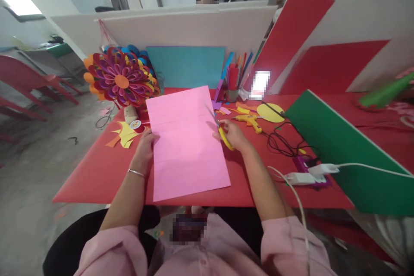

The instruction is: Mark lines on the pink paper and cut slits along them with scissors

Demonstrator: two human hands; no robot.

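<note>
A pink sheet of paper (pixel 184 155) is held above the red tabletop, upright and slightly turned. My left hand (pixel 148 141) grips its left edge, the fingers partly behind the sheet. At the right edge my right hand (pixel 233 133) holds scissors with yellow handles (pixel 225 139); their blades point up and left in front of the paper. Some right-hand fingertips lie at the paper's edge, and whether they pinch it I cannot tell. Yellow and orange paper scraps (pixel 125 136) and a small round container (pixel 137 126) lie beside my left hand.
A yellow glue gun (pixel 249 122) lies beyond my right hand, near a yellow paper oval (pixel 270 112). Cables run to a purple power strip (pixel 312 172). A green board (pixel 349 151) leans at right. A paper flower (pixel 121 78) and a pen holder (pixel 233 95) stand at the back.
</note>
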